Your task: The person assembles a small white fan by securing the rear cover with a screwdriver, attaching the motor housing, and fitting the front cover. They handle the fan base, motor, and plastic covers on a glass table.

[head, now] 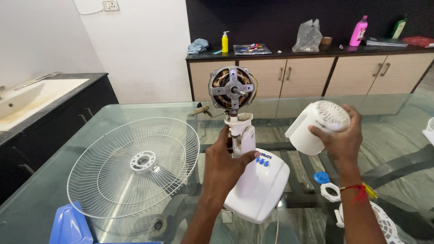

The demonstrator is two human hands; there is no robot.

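Observation:
A white table fan stands partly taken apart on a glass table [90,113]. My left hand [224,159] grips its white neck [244,135] just below the bare motor [232,88], whose copper windings and metal bracket are exposed. The fan's white base [262,185] with blue buttons sits under that hand. My right hand [341,135] holds the white vented motor cover [316,126] up to the right of the motor, apart from it.
A white wire fan guard [135,165] lies on the glass at left. A blue cap [321,177], a white ring nut [331,191] and another white grille [384,223] lie at right. A blue plastic chair [68,226] is at bottom left. A cluttered counter stands behind.

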